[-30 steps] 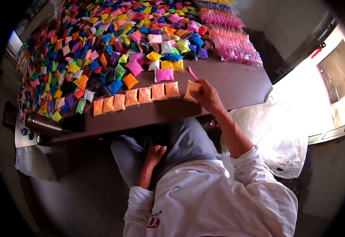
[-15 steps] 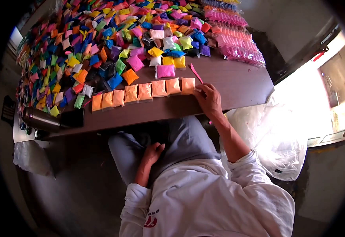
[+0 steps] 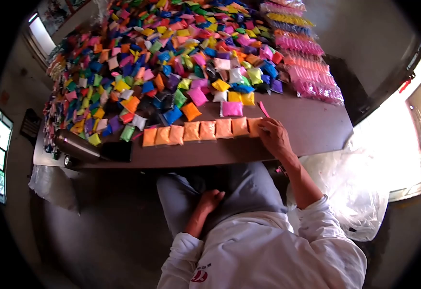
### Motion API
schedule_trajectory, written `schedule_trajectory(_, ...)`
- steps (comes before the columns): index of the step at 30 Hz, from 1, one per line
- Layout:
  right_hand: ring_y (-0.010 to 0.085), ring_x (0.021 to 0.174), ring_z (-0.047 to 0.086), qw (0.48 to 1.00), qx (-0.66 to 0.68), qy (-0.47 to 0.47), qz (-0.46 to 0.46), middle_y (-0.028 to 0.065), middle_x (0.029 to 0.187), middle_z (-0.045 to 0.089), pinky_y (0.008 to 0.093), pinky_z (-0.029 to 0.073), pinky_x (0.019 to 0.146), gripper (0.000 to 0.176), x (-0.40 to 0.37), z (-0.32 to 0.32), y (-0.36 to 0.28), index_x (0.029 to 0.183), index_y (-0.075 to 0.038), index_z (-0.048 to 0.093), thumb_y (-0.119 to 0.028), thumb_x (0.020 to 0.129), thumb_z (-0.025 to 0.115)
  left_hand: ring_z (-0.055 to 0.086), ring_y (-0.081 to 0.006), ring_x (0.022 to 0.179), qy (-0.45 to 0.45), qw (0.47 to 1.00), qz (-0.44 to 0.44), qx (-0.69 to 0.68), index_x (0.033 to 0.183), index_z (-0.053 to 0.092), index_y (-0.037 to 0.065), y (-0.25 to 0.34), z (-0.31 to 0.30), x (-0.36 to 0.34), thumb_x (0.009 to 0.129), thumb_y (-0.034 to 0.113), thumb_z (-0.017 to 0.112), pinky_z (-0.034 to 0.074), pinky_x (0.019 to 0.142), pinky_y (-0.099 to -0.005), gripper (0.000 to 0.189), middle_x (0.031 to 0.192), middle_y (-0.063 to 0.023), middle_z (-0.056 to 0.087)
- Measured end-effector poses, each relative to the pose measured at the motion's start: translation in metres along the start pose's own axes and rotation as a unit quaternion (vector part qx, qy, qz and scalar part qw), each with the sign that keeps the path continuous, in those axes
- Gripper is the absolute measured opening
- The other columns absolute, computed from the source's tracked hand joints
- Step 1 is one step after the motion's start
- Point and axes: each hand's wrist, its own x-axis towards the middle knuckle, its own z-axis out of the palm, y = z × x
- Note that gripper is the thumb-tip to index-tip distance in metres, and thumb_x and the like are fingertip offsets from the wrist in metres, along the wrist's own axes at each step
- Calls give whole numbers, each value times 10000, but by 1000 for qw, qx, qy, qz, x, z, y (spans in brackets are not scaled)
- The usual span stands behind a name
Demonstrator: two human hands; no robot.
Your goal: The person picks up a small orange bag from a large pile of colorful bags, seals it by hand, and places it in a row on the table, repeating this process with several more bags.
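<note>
A row of several light-orange packets [image 3: 207, 130] lies along the front of the brown table. My right hand [image 3: 276, 138] is at the row's right end, its bent fingers closed on the edge of the last orange packet [image 3: 254, 126] and covering its right side. Just beyond that hand lies a thin pink strip [image 3: 263, 109]. A bright pink packet [image 3: 232, 109] and two yellow ones sit behind the row. My left hand [image 3: 212, 200] rests on my lap, fingers curled in, holding nothing that I can see.
A large heap of mixed-colour packets [image 3: 172, 58] spreads over the table's back and left. Stacked rows of pink packets [image 3: 311, 79] line the right side. A dark metal flask [image 3: 78, 145] and a black phone-like slab [image 3: 118, 151] lie front left. A clear plastic bag [image 3: 345, 192] hangs at right.
The view has shifted, so the table appears lower and further right. My right fingers now cover more of the last orange packet's right side. My left hand stays on my lap.
</note>
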Motion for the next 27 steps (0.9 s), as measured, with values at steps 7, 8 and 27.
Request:
schedule_trajectory(7, 316, 972, 546, 999, -47, 12, 3, 115, 1064, 589, 388, 456, 828, 150, 3, 1, -16, 891, -40, 646, -96, 755, 612, 578, -411, 837, 10, 1000, -7, -20, 792, 616, 10, 4, -2, -3, 843, 447, 497, 462, 731, -435, 456, 832, -242, 605)
schedule_trajectory(8, 315, 979, 543, 998, -66, 20, 11, 113, 1062, 589, 389, 452, 832, 150, 6, 0, -18, 890, -40, 647, -99, 756, 617, 579, -411, 831, 8, 1000, -5, -28, 789, 614, 8, 4, -2, -3, 844, 450, 497, 461, 722, -437, 461, 827, -241, 605)
schedule_trajectory(27, 333, 1062, 517, 974, -74, -85, -197, 164, 1191, 518, 383, 406, 908, 393, 139, 45, -46, 1094, -52, 594, -178, 733, 684, 614, -352, 625, 361, 932, -7, -23, 705, 605, 51, -91, -118, 3, 826, 368, 605, 460, 539, -454, 339, 624, -184, 591)
